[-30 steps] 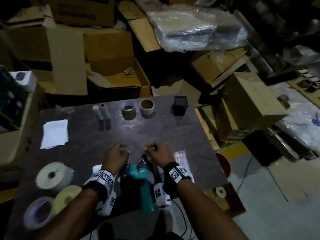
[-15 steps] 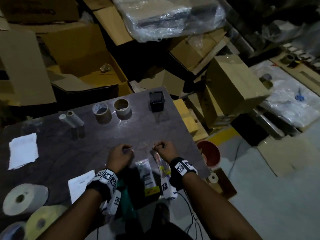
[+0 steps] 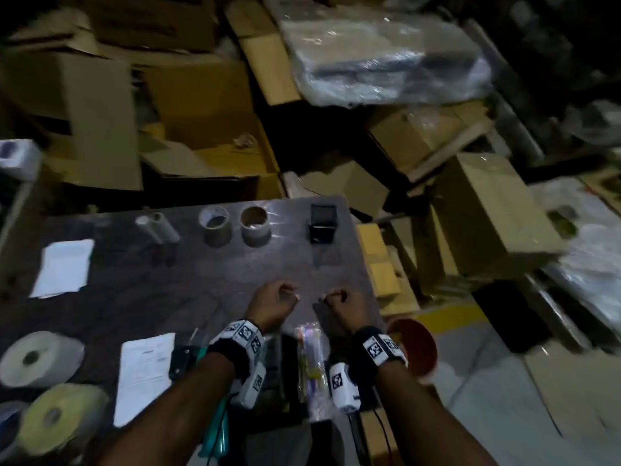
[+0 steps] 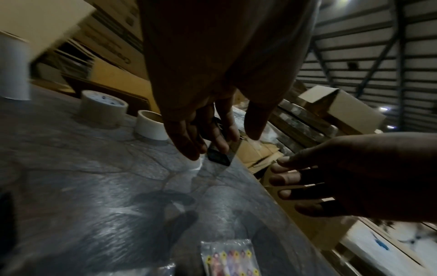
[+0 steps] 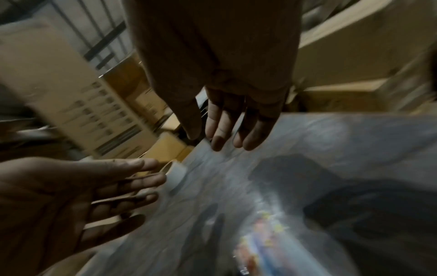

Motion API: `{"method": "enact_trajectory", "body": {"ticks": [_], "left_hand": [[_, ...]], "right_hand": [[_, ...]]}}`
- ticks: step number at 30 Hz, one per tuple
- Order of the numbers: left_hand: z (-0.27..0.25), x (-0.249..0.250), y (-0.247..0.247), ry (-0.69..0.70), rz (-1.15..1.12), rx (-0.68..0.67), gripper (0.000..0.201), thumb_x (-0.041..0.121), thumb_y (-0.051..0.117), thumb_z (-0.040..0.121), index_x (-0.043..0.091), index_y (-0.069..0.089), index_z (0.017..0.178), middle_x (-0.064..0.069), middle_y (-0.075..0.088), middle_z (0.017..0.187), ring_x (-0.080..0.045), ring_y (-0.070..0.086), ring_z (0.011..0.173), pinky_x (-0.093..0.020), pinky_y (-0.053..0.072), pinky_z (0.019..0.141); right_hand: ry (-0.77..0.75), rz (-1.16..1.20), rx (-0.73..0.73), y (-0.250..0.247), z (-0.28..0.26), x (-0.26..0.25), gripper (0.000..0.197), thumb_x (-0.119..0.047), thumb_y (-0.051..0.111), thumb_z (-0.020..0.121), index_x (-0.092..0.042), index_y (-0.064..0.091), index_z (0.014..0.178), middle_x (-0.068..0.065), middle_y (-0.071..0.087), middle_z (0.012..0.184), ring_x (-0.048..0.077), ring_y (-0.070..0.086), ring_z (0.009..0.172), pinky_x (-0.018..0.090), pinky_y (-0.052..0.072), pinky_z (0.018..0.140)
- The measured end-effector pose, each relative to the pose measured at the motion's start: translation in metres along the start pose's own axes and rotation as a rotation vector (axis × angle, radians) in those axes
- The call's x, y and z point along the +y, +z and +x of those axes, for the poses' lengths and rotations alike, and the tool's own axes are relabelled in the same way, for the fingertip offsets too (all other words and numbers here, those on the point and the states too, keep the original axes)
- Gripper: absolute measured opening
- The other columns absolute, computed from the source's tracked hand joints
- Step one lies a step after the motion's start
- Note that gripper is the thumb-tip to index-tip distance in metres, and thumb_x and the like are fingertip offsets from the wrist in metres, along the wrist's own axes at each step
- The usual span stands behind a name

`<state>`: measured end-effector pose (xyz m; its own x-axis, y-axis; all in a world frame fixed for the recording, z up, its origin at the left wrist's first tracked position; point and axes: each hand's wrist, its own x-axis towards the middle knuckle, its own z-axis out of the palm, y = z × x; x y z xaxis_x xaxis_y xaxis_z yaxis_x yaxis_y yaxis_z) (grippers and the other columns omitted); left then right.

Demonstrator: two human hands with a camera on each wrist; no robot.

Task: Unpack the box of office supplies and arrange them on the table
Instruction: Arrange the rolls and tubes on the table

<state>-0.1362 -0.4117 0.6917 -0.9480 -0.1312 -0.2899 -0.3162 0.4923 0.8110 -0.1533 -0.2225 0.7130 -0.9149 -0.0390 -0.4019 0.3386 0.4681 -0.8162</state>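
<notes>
My left hand (image 3: 277, 299) and right hand (image 3: 339, 299) hover side by side over the dark table (image 3: 161, 297), right of its middle. In the left wrist view the left hand (image 4: 222, 138) hangs with relaxed fingers and holds nothing. In the right wrist view the right hand (image 5: 222, 130) is also empty, with its fingers straight. A clear packet of coloured pens (image 3: 311, 359) lies between my wrists, beside a dark packet (image 3: 279, 361). Two tape rolls (image 3: 215, 225) (image 3: 255, 225) and a black holder (image 3: 322, 223) stand along the far edge.
Two small rolls (image 3: 158, 227) and white sheets (image 3: 64, 267) (image 3: 144, 371) lie to the left. Large paper rolls (image 3: 37, 358) (image 3: 57, 415) sit at the front left. Cardboard boxes (image 3: 484, 210) crowd the far and right sides. A red bucket (image 3: 415, 348) stands below the right edge.
Since the earliest frame two packets have come to lie between my wrists near the front edge. My hands stay just beyond them, now with loose fingers.
</notes>
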Motion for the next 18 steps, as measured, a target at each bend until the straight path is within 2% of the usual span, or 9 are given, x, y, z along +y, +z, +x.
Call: {"method": "enact_trajectory", "body": {"ticks": [3, 5, 6, 8, 10, 12, 13, 15, 18], "left_hand": [[0.002, -0.008, -0.022, -0.02, 0.026, 0.127, 0.024, 0.034, 0.069, 0.074, 0.023, 0.068, 0.095, 0.006, 0.072, 0.094, -0.01, 0.067, 0.085, -0.024, 0.053, 0.081], [0.006, -0.017, -0.046, -0.08, 0.0, 0.173, 0.019, 0.03, 0.069, 0.078, 0.023, 0.064, 0.096, 0.001, 0.07, 0.096, -0.011, 0.064, 0.081, -0.02, 0.051, 0.075], [0.008, -0.024, -0.06, -0.117, -0.006, 0.188, 0.017, 0.024, 0.069, 0.081, 0.022, 0.062, 0.096, -0.004, 0.069, 0.098, -0.013, 0.064, 0.08, -0.021, 0.052, 0.075], [0.013, -0.043, -0.094, -0.167, -0.005, 0.251, 0.019, 0.02, 0.069, 0.082, 0.02, 0.061, 0.099, -0.009, 0.069, 0.103, -0.021, 0.065, 0.089, -0.03, 0.054, 0.085], [0.02, -0.066, -0.133, -0.207, 0.0, 0.338, 0.024, 0.018, 0.067, 0.083, 0.013, 0.062, 0.106, -0.013, 0.068, 0.108, -0.028, 0.065, 0.098, -0.035, 0.052, 0.089], [0.029, -0.088, -0.174, -0.237, 0.019, 0.431, 0.024, 0.013, 0.064, 0.085, 0.009, 0.061, 0.109, -0.014, 0.068, 0.107, -0.03, 0.064, 0.099, -0.029, 0.046, 0.083], [0.035, -0.097, -0.195, -0.25, 0.008, 0.464, 0.024, 0.01, 0.063, 0.085, 0.008, 0.06, 0.11, -0.015, 0.068, 0.107, -0.031, 0.063, 0.1, -0.027, 0.042, 0.081], [0.051, -0.117, -0.236, -0.245, -0.017, 0.498, 0.032, 0.006, 0.062, 0.087, 0.003, 0.056, 0.117, -0.018, 0.065, 0.114, -0.033, 0.061, 0.107, -0.027, 0.039, 0.082], [0.093, -0.16, -0.28, -0.154, 0.081, 0.551, 0.051, 0.018, 0.067, 0.085, 0.01, 0.047, 0.131, -0.014, 0.059, 0.127, -0.031, 0.057, 0.115, -0.035, 0.046, 0.093]], "right_hand": [[-0.053, 0.004, -0.089, 0.031, 0.031, -0.021, 0.032, -0.009, 0.071, 0.08, -0.015, 0.059, 0.051, -0.006, 0.06, 0.053, 0.006, 0.054, 0.053, 0.024, 0.044, 0.056], [-0.106, -0.057, -0.147, 0.055, 0.043, -0.041, 0.022, -0.01, 0.072, 0.081, -0.016, 0.063, 0.062, -0.006, 0.062, 0.06, 0.007, 0.056, 0.057, 0.022, 0.048, 0.059], [-0.134, -0.052, -0.175, 0.067, 0.046, -0.052, 0.012, -0.01, 0.073, 0.081, -0.012, 0.065, 0.072, -0.002, 0.063, 0.064, 0.007, 0.056, 0.058, 0.018, 0.048, 0.058], [-0.177, -0.053, -0.211, 0.096, 0.052, -0.076, 0.01, -0.008, 0.073, 0.081, -0.006, 0.065, 0.086, 0.002, 0.062, 0.069, 0.009, 0.056, 0.057, 0.008, 0.044, 0.051], [-0.216, -0.076, -0.259, 0.132, 0.057, -0.102, 0.015, -0.008, 0.073, 0.08, -0.01, 0.061, 0.088, -0.004, 0.06, 0.065, 0.007, 0.056, 0.056, 0.011, 0.045, 0.053], [-0.259, -0.107, -0.317, 0.174, 0.064, -0.128, 0.021, -0.011, 0.074, 0.078, -0.012, 0.058, 0.092, -0.007, 0.057, 0.065, 0.004, 0.055, 0.057, 0.019, 0.046, 0.059], [-0.302, -0.145, -0.328, 0.196, 0.069, -0.142, 0.025, -0.014, 0.074, 0.078, -0.013, 0.058, 0.097, -0.006, 0.058, 0.071, 0.007, 0.057, 0.062, 0.02, 0.047, 0.062], [-0.39, -0.236, -0.327, 0.241, 0.084, -0.168, 0.036, -0.02, 0.073, 0.079, -0.012, 0.058, 0.11, 0.001, 0.064, 0.091, 0.019, 0.064, 0.085, 0.027, 0.049, 0.075], [-0.46, -0.282, -0.267, 0.305, 0.119, -0.205, 0.043, -0.024, 0.065, 0.085, -0.009, 0.053, 0.123, 0.014, 0.063, 0.119, 0.03, 0.06, 0.109, 0.032, 0.048, 0.086]]}}
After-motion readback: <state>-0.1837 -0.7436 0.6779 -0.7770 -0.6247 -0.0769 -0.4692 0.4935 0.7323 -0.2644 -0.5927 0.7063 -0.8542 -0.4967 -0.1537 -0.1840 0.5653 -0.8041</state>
